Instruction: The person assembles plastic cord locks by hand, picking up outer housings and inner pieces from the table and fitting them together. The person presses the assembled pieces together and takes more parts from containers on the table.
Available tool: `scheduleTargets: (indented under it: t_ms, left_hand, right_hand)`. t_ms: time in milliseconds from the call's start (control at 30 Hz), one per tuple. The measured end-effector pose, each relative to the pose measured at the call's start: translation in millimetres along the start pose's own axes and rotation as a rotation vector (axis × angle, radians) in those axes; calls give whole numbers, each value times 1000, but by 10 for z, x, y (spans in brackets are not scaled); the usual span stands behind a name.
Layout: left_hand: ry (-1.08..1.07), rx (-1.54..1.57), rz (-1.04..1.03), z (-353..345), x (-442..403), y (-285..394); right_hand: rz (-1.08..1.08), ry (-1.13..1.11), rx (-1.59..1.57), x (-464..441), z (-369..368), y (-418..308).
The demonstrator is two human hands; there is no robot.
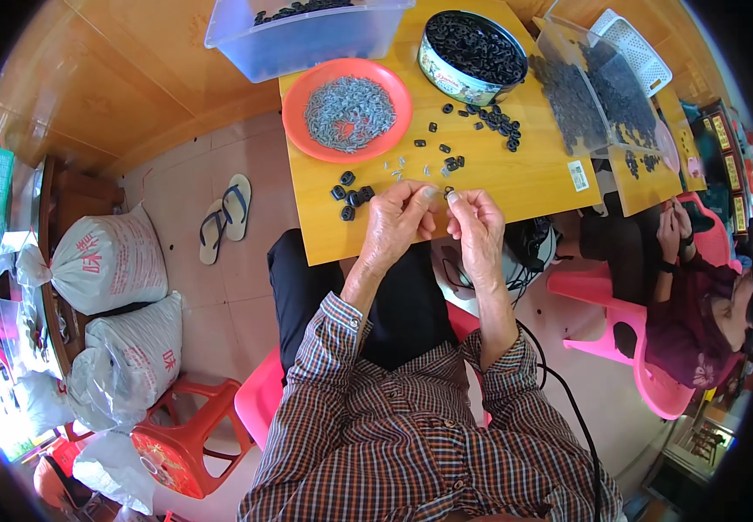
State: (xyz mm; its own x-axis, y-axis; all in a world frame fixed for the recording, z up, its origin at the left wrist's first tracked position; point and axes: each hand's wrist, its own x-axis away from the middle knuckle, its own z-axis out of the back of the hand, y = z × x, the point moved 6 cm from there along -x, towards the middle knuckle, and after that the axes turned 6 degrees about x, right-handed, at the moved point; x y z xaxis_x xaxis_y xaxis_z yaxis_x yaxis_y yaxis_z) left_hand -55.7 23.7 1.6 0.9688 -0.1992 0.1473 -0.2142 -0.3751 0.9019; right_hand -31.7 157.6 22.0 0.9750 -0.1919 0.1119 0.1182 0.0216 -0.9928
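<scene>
Black piece [449, 189], small, partly hidden, pinched in right hand [481, 235], left hand [396, 224] curled, its grip unclear.

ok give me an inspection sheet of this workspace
surface: yellow table, small pieces scattered on it
job's things: loose black parts; orange bowl of silvery pieces; tin full of black parts
clutter: flip-flops on floor
hands: left hand and right hand meet near table edge, grip unclear
cables: black cable beside right sleeve
surroundings: seated person, white sacks, red stool
</scene>
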Motion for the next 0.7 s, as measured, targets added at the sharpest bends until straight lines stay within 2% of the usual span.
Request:
scheduleTargets:
  t_ms: [167, 267, 333, 367, 433, 533, 700]
  left_hand:
    - [-24, 1, -25, -43, -56, -17]
    - [25, -167, -38, -139, -109, 3]
    - [50, -529, -399, -229, -208, 187]
    - [43, -530, -399, -258, -284, 181]
    - [125, -825, -653, -362, -356, 318]
    - [82, -882, -553, -452, -508, 309]
    - [37, -1006, -603, -654, -765, 344]
  right_hand:
    - [-8, 124, -81, -37, 158, -46]
    - [-31, 201, -116, -52, 254, -19]
    - [-43, 220, -124, -47, 277, -32]
    - [-52, 233, -128, -48, 289, -39]
    - [-47, 234, -129, -44, 298, -55]
    - [-49, 246, -137, -37, 314, -70]
    - [-10, 280, -194, -45, 342, -71]
